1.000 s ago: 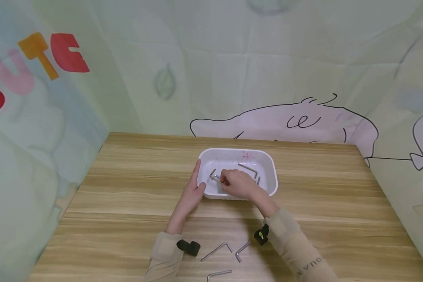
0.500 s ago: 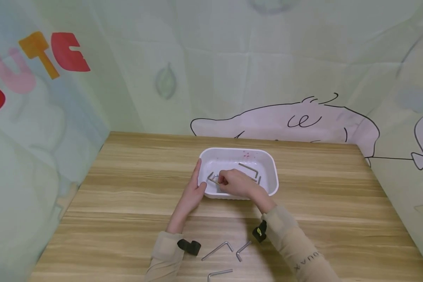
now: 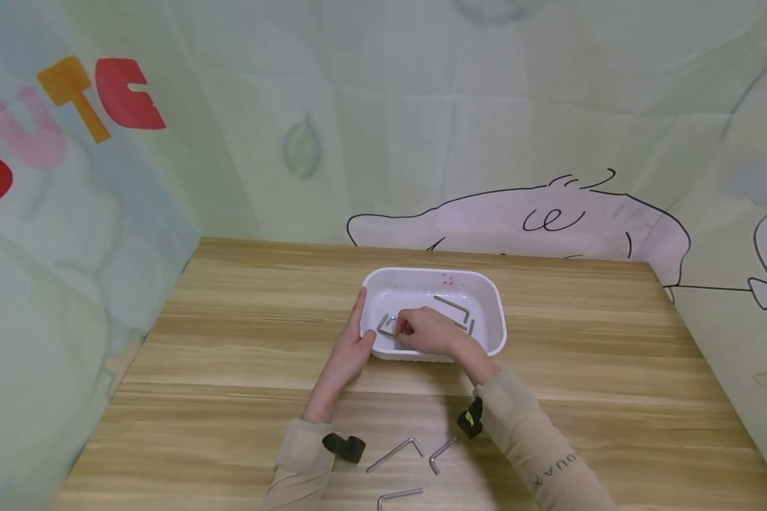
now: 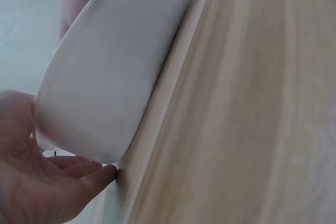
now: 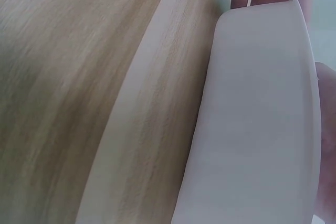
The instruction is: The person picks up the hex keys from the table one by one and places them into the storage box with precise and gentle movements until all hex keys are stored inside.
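On the wood-grain bench (image 3: 588, 333) we see a white plastic rectangular tray (image 3: 493, 323) with rounded corners and a few red specks inside its far wall. Our left hand (image 3: 350, 345) holds the tray's left end, thumb at the rim and fingers along the outside. Our right hand (image 3: 431, 331) reaches over the near rim, its fingers curled in and pinching an L-shaped grey metal hex key (image 3: 385, 332) by its long arm, low in the left half of the tray. Just behind that key we make out part of a second bent metal piece (image 3: 392, 319), too small to read fully. A long L-shaped key (image 3: 452, 305) lies towards the tray's far right, and a straight-looking metal piece (image 3: 471, 327) lies beside our right hand. Three more silver L-shaped keys (image 3: 396, 454) rest on the bench, between our beige sleeves (image 3: 524, 426).
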{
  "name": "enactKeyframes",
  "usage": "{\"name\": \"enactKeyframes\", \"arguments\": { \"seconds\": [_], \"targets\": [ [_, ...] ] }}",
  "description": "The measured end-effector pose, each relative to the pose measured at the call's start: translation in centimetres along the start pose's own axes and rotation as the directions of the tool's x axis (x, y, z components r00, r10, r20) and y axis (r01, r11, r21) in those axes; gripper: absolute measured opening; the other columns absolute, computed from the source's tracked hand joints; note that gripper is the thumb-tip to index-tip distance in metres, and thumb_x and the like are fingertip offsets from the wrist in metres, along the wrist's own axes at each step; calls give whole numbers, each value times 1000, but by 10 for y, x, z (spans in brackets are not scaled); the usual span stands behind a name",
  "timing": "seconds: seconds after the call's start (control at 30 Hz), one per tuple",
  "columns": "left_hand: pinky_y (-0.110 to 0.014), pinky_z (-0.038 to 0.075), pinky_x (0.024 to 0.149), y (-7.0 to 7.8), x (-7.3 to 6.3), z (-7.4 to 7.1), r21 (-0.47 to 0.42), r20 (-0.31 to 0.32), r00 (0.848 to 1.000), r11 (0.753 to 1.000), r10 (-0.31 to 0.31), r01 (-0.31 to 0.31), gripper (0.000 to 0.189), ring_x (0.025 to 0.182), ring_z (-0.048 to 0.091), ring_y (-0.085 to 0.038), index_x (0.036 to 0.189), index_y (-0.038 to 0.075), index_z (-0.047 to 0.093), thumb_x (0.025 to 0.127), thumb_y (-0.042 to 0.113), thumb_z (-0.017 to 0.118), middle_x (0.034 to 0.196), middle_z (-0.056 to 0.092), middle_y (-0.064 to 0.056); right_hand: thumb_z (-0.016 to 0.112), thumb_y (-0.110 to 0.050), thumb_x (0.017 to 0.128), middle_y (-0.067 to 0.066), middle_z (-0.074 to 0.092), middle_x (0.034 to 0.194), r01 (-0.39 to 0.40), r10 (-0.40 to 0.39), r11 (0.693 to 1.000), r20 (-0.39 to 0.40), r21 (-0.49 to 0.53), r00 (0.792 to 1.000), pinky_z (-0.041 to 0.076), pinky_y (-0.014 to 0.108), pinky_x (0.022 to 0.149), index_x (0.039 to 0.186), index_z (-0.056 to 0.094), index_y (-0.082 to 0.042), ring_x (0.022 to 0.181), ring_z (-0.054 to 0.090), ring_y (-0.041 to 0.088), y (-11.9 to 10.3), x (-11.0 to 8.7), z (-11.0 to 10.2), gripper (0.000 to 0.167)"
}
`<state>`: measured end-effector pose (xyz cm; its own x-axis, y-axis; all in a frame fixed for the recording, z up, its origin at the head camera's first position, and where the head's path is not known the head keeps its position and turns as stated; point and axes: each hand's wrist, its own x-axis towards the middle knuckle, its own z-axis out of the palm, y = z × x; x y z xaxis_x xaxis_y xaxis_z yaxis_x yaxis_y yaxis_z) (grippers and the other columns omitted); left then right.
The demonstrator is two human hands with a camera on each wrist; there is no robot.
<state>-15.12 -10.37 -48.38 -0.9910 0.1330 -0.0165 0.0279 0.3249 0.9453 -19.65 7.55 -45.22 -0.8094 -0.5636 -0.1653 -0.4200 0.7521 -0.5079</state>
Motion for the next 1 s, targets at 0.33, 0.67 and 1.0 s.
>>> {"name": "enactKeyframes", "arguments": {
  "seconds": [0.33, 0.67, 1.0],
  "targets": [
    [-49, 17, 122, -1, -1, 1, 3, 0, 1000, 1000, 11, -11, 76, 149, 15, -30, 156, 23, 8, 91, 3, 41, 163, 12, -10, 62, -19, 87, -5, 63, 73, -11, 11, 1000, -4, 27, 1000, 46, 24, 66, 83, 63, -15, 68, 53, 9, 0, -7, -3, 5],
    [-46, 17, 122, 0, -3, 3, -2, -12, 1000, 1000, 7, -7, 76, 149, 17, -27, 156, 23, 9, 91, 4, 42, 162, 14, -9, 62, -18, 88, -5, 60, 69, -7, 7, 1000, -25, 2, 1000, 43, 23, 63, 81, 63, -15, 66, 51, 9, 3, -17, -8, 8],
    [-45, 18, 122, 1, -5, 4, 8, -22, 1000, 1000, 3, -3, 76, 148, 19, -28, 156, 23, 10, 90, 3, 42, 162, 17, -10, 61, -16, 88, -6, 58, 69, 21, -19, 1000, -76, 13, 997, 42, 22, 62, 81, 63, -15, 66, 49, 8, -1, -30, -13, 7]
  ]
}}
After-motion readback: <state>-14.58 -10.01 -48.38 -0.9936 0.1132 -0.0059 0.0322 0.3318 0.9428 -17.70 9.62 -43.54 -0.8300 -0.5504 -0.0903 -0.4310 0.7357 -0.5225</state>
